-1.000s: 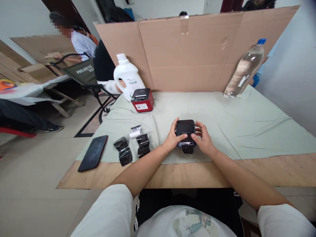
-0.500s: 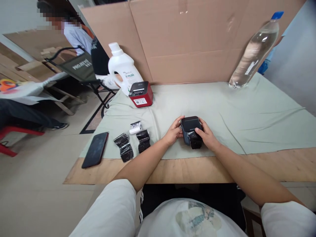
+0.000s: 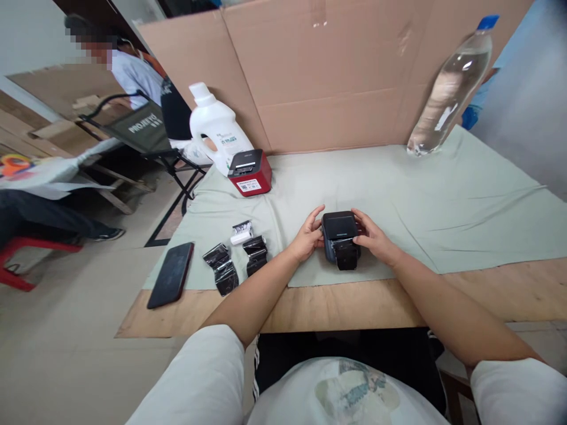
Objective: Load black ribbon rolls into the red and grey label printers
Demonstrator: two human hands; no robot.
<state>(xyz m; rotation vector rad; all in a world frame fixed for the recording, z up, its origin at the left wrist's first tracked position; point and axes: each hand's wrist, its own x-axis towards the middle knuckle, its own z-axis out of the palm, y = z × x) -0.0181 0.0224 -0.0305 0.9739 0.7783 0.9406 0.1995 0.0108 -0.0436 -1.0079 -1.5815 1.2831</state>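
A small black portable printer [image 3: 339,225] stands on the cloth in front of me, and a strip of shiny black film [image 3: 346,255] hangs down its near side. My left hand [image 3: 309,236] holds the printer's left side with its lower fingers, while its index finger points up and away. On the opposite side, my right hand [image 3: 372,239] grips the printer, its thumb by the top of the film and its other fingers at the far right corner. Left of my left forearm lie two wrapped black rolls [image 3: 222,268] [image 3: 256,254] and a small white roll [image 3: 241,232].
A phone [image 3: 172,274] lies at the table's left edge. Behind the rolls are a red-and-black box-shaped device [image 3: 250,172] and a white jug [image 3: 217,127]. A water bottle [image 3: 452,88] leans against the cardboard wall [image 3: 332,71]. Another person [image 3: 137,74] is at the back left.
My right thumb has shifted from the printer's top toward its right edge. My left index finger has lifted off the printer. The view has tilted slightly.
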